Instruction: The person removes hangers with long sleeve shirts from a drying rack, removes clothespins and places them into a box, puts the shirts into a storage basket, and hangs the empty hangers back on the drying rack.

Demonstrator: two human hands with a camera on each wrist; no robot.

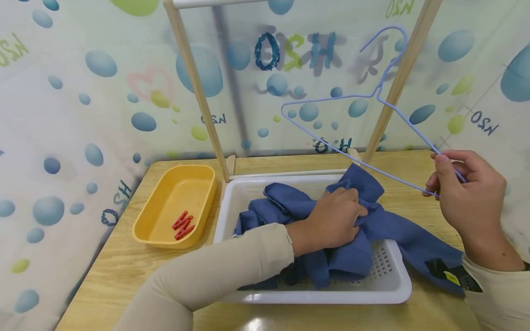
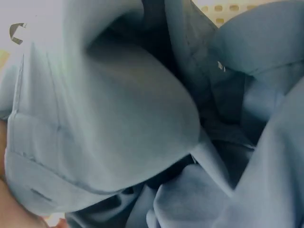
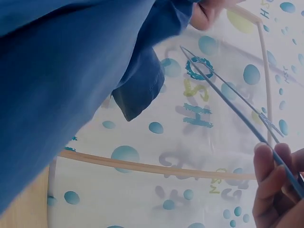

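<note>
A crumpled dark blue shirt (image 1: 290, 204) lies in the white basket (image 1: 331, 298), part of it draped over the right rim toward the right wrist. My left hand (image 1: 329, 218) grips a bunch of its cloth above the middle of the basket. In the left wrist view, folds of the shirt (image 2: 142, 118) fill the picture, with a stitched edge and a buttonhole. A light blue wire hanger (image 1: 380, 89) is held up tilted, hook on top. My right hand (image 1: 472, 193) pinches it at its lower right corner, right of the basket.
A yellow tray (image 1: 153, 202) with several red clothespins (image 1: 182, 225) stands left of the basket on the wooden table (image 1: 107, 276). Behind the basket rises a wooden rack, with a left post (image 1: 198, 92) and a right post (image 1: 403, 82), in front of a patterned wall covering.
</note>
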